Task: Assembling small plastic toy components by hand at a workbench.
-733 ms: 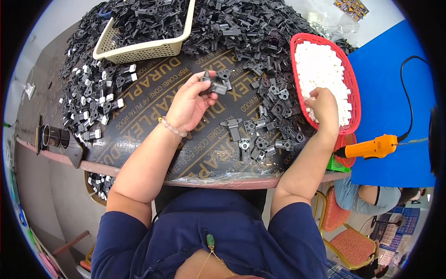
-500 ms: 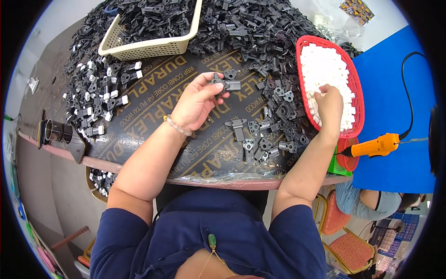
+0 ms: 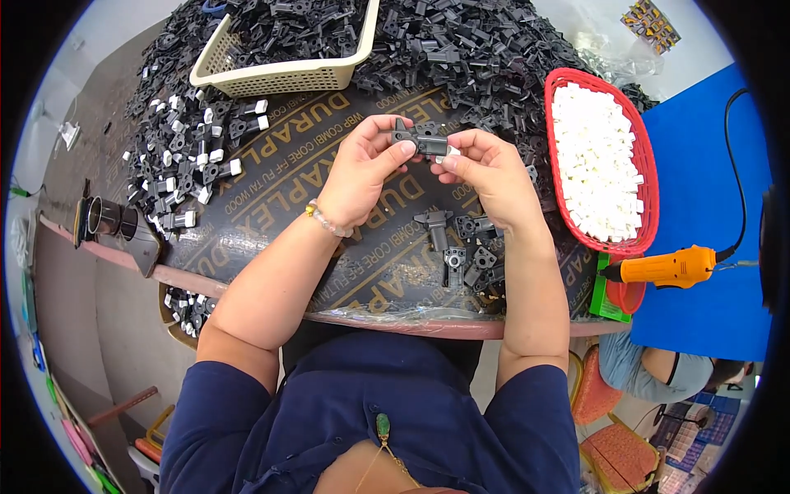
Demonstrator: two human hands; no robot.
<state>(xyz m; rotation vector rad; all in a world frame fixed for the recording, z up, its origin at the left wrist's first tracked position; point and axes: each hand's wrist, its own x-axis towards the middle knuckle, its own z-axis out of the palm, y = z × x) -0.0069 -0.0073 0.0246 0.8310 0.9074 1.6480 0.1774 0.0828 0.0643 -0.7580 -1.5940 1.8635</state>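
Above the middle of the table my left hand [image 3: 368, 165] is closed on a black plastic part [image 3: 423, 140] with a round tube end pointing right. My right hand [image 3: 491, 173] pinches a small white plastic cap [image 3: 447, 155] against that tube end. Whether the cap sits on the tube or only touches it, I cannot tell. Loose black parts [image 3: 455, 253] without caps lie below my right hand. A red basket [image 3: 552, 148] of white caps [image 3: 599, 165] stands to the right.
A cream basket [image 3: 284, 80] of black parts stands at the back, before a large black heap [image 3: 461, 45]. Capped black parts [image 3: 185, 156] lie at the left. An orange electric screwdriver [image 3: 668, 267] rests at the right by a green box [image 3: 610, 300]. Another person's sleeve [image 3: 625, 362] shows beyond.
My right hand has come out of the red basket with a white cap and moved left to the black part in my left hand. The whole view has shifted slightly.
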